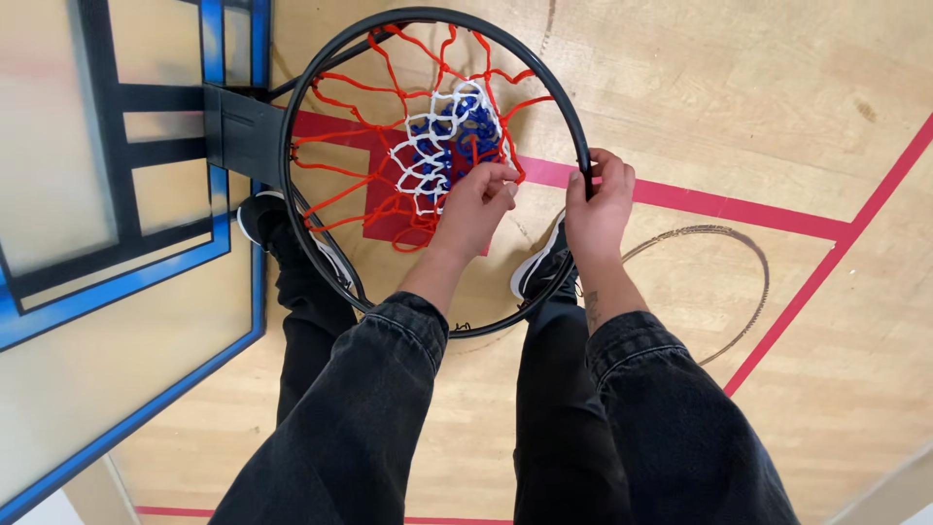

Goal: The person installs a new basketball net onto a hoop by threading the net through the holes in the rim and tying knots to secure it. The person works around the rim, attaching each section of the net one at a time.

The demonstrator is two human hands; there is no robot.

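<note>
- Overhead, looking straight down, the left hand [474, 206] reaches inside the black hoop [321, 83] and its fingers [501, 175] are pinched narrow on the cords of the net [428, 146], at the edge where white mesh meets orange.
- The right hand [598, 204] is wrapped around the hoop's rim on its near right side, fingers [607, 167] curled shut over the black metal, thumb on the inner side.
- The two hands sit near each other, the left inside the ring, the right on the ring itself.
- The net hangs from the rim: orange cords spread out from the hoop, a white band lies just beyond the left fingers, and a blue part bunches at the middle, farther from them.
- Beyond the left fingers, on the far side of the ring, a black bracket [243, 131] joins the hoop to a clear backboard [107, 321] with blue and black frame lines.
- Both forearms wear dark denim sleeves [389, 369], pushed back from the wrists.
- Below the hands, seen through and under the ring, stand the person's black trousers and dark shoes [539, 267] on a wooden gym floor [836, 389] crossed by red lines [719, 206].
- A thin ring-shaped shadow lies on the floor just right of the right fingers.
</note>
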